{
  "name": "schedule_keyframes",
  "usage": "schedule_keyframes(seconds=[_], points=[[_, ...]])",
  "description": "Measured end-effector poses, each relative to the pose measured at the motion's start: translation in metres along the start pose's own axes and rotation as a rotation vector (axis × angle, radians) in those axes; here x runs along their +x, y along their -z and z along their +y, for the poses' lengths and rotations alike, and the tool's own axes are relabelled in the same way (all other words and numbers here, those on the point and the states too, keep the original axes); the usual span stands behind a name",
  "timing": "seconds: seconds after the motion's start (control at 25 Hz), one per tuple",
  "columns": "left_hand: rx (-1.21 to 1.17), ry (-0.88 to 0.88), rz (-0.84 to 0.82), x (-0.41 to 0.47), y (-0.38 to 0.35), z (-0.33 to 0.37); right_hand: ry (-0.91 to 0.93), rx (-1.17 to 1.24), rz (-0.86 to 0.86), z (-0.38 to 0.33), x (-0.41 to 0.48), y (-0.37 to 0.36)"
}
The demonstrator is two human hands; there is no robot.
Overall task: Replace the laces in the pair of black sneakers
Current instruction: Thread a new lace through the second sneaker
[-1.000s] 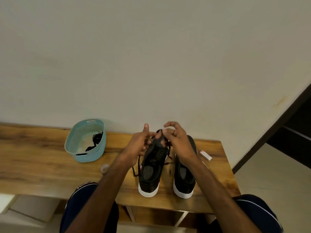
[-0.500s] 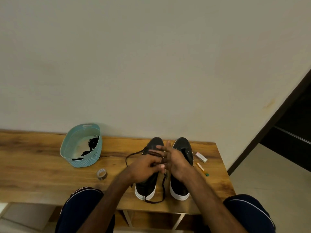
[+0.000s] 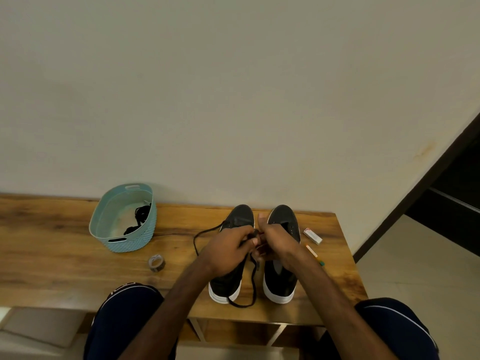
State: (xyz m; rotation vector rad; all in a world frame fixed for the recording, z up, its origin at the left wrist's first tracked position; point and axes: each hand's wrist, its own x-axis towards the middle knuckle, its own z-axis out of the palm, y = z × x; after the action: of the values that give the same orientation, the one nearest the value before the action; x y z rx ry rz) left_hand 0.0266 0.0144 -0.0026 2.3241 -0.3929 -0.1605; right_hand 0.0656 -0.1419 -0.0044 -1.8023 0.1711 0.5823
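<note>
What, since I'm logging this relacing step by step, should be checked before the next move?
1. Grip on the lace: left hand and right hand curl around the lace between the shoes: ok.
2. Shoes steady: left shoe and right shoe stand flat on the table: ok.
3. Lace tip through an eyelet: the hands hide it: cannot tell.
4. Slack free: the loops lie on the table, apart from the tape: ok.
5. Spare lace to hand: a dark bundle lies in the basket: ok.
</note>
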Motion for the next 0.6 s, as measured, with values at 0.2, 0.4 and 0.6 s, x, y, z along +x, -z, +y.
schedule_keyframes(seconds=[0.2, 0.4, 0.6], points=[[0.127, -0.009, -0.232, -0.004, -0.008, 0.002, 0.042, 0.688, -0.025, 0.000, 0.014, -0.005], [0.167, 0.274, 0.145, 0.045, 0.028, -0.054, 0.181, 0.022, 0.199, 0.020, 0.037, -0.004], [0.560, 0.337, -0.116, 0.087, 0.009, -0.104, 0.295, -0.757, 0.265, 0.037, 0.071, -0.034]])
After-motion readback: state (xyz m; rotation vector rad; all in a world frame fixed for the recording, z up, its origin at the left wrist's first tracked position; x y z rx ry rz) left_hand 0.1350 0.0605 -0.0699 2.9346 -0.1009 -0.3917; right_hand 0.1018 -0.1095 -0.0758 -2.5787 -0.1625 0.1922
